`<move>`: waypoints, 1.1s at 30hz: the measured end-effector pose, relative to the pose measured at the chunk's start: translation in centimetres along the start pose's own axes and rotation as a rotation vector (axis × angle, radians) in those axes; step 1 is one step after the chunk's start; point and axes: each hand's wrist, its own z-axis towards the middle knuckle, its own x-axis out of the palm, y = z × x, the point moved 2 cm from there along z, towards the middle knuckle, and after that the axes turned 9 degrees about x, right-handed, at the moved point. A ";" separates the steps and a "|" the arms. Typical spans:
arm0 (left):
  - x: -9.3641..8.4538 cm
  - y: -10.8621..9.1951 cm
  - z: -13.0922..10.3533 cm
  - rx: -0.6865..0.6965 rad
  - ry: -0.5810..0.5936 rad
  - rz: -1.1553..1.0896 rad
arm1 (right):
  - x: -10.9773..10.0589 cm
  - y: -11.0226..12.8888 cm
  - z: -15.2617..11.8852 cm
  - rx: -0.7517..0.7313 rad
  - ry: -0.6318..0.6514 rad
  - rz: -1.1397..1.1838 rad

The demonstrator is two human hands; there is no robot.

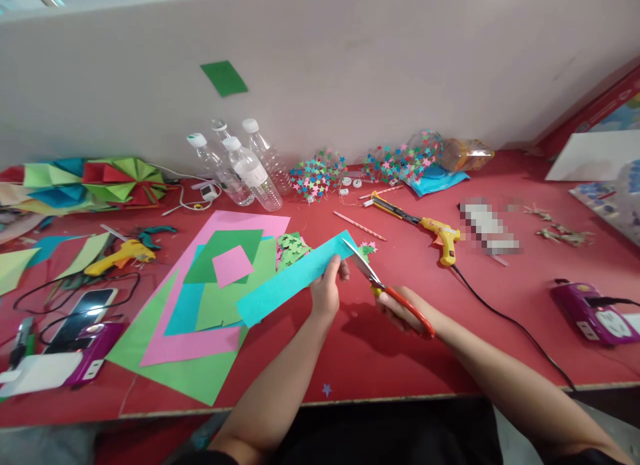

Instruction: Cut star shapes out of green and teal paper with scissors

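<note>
My left hand [327,286] grips a long strip of turquoise paper [285,283] near its right end, with the strip slanting down to the left. My right hand [400,308] is closed around the red handles of a pair of scissors [369,270]. The blades point up and left, their tips at the strip's right end; whether they have cut into it cannot be made out. Green paper stars [367,252] lie behind the blades. More green star cut-outs [293,250] are heaped behind the strip, beside stacked sheets of coloured paper [200,348].
Plastic bottles [255,175] stand against the wall behind. A yellow glue gun [443,238] with a cord lies to the right, near a purple power strip [593,312]. Another yellow glue gun [120,255] and a phone [83,315] are at left. Star-covered balls [310,178] sit at the back.
</note>
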 end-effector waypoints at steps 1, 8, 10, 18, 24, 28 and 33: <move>0.0 0.1 -0.2 0.003 -0.005 0.016 | 0.0 -0.1 0.0 -0.005 0.007 0.008; -0.3 0.3 -0.6 0.019 0.013 0.153 | 0.4 -0.4 0.1 -0.033 0.062 0.068; -0.4 0.3 -0.5 0.021 0.043 0.179 | 0.5 -0.4 0.1 -0.043 0.065 0.083; -0.4 0.1 -0.4 0.017 0.066 0.243 | 0.4 -0.1 0.0 -0.018 0.036 0.055; -0.1 0.0 -0.6 0.044 0.137 0.288 | 0.8 -1.0 0.6 -0.031 0.017 0.101; 0.1 0.0 -0.9 0.063 0.132 0.299 | 1.3 -1.6 0.9 -0.042 0.013 0.162; 0.4 -0.4 -1.4 0.049 0.103 0.335 | 1.8 -1.4 0.8 -0.061 0.017 0.190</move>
